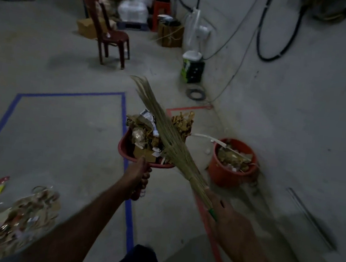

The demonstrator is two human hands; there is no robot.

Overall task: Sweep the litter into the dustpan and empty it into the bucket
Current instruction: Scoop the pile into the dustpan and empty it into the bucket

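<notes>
- My left hand [140,171] is wrapped tight around the handle of the red dustpan [124,144], and I hold the dustpan up off the floor.
- The dustpan's handle points back at me, and its open mouth points away from me, toward the far wall.
- The dustpan is full to the top with litter [145,136]: brown dry leaves, bits of cardboard and scraps of white paper.
- My right hand [226,214] grips the thin end of the broom [167,134], near a green band.
- The broom is long and lies slanted, from my right hand up and to the left. Its bristly tips fan out past the far side of the dustpan.
- The broom's bristles lie across the litter in the dustpan and touch it.
- The orange bucket [226,175] stands on the floor just to the right of the dustpan, close to the wall.
- The bucket is already nearly full of the same brown and white litter.
- A big pile of litter [8,223] lies on the floor, well to the left of the dustpan and nearer to me.
- A blue tape line [73,94] makes a box on the floor to the left of the dustpan.
- A dark red chair [110,32] stands far beyond the dustpan.
</notes>
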